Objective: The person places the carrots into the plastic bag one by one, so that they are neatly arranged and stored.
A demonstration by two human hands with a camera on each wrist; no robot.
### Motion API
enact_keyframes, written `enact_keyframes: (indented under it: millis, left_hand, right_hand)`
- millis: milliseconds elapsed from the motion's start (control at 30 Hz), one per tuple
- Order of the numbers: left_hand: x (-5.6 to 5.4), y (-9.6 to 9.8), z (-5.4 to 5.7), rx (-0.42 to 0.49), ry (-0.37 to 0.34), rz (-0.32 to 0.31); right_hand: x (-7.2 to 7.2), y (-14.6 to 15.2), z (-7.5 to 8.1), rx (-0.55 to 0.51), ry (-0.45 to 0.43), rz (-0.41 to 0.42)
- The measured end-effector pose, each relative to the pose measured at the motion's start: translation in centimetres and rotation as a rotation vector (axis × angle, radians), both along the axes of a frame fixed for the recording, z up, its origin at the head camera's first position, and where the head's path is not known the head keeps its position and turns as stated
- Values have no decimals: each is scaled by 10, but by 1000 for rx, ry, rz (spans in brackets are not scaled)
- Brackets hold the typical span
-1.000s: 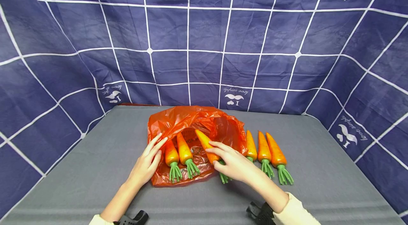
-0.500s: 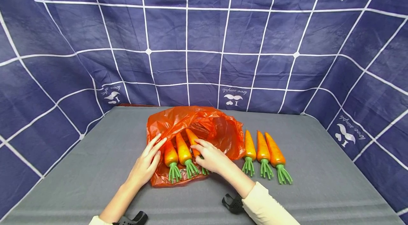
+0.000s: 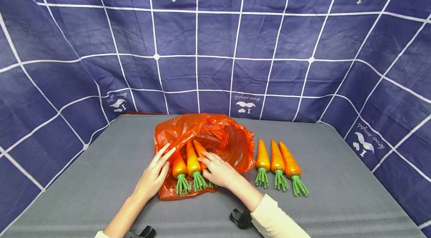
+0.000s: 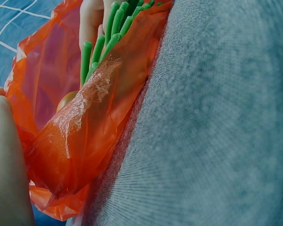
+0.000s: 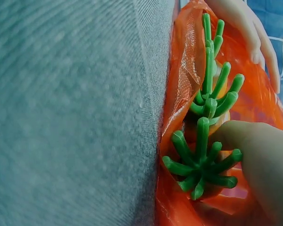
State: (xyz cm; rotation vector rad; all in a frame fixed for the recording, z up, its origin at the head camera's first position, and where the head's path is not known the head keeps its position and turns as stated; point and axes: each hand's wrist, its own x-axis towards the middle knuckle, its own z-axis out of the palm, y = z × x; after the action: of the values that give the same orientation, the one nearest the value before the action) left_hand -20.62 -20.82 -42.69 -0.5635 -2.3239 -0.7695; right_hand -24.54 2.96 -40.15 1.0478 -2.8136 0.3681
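A red plastic bag (image 3: 176, 127) lies on the grey table with its mouth toward me. Inside its mouth sit a left carrot (image 3: 179, 166) and a middle carrot (image 3: 193, 162), green tops toward me. My right hand (image 3: 219, 170) holds a third carrot (image 3: 199, 149) beside them, thumb and fingers around its thick end. In the right wrist view its green top (image 5: 200, 165) shows, close to the other tops. My left hand (image 3: 153, 176) rests on the bag's left edge with fingers extended. The carrot tips are partly hidden under the red plastic.
To the right of the bag, three more carrots lie in a row on the table (image 3: 336, 178): a near one (image 3: 262, 159), a middle one (image 3: 277, 159) and an outer one (image 3: 291, 161). A blue grid-patterned cloth (image 3: 215, 36) hangs behind and at both sides.
My right hand has moved left with the third carrot, bringing it farther into the bag's mouth, up against the middle carrot. The left hand stays on the bag's edge.
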Motion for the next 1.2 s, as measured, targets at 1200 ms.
enact_keyframes:
  millis: [1200]
  left_hand:
    - [-1, 1, -1, 2, 1, 10]
  right_hand:
    - [17, 44, 34, -180, 80, -4]
